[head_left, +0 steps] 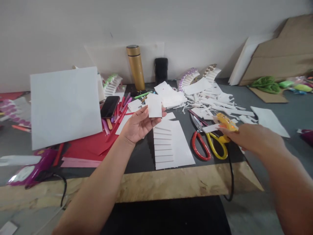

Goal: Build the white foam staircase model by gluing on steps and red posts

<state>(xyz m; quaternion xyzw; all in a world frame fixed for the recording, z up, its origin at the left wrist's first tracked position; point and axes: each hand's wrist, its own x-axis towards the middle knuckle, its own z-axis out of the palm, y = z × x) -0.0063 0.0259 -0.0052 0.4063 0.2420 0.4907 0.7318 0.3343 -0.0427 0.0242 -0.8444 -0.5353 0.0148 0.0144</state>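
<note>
My left hand (138, 124) is raised over the black mat, palm up, with its fingers pinched on a small white foam-board piece (155, 105). Just below it lies a stepped stack of white strips glued on a white sheet (166, 143). My right hand (251, 137) reaches to the right side of the mat and is wrapped round a yellow glue gun (226, 122), whose black cord (231, 178) trails off the board's edge. Scissors with one red and one yellow handle (207, 147) lie right beside the glue gun.
A large white board (65, 104) leans at the left, with red paper (85, 147), a phone (109, 106) and several pens beside it. A gold flask (135, 67) and black container (161, 70) stand by the wall. White offcuts (215, 104) litter the right. A purple glue gun (31, 166) lies front left.
</note>
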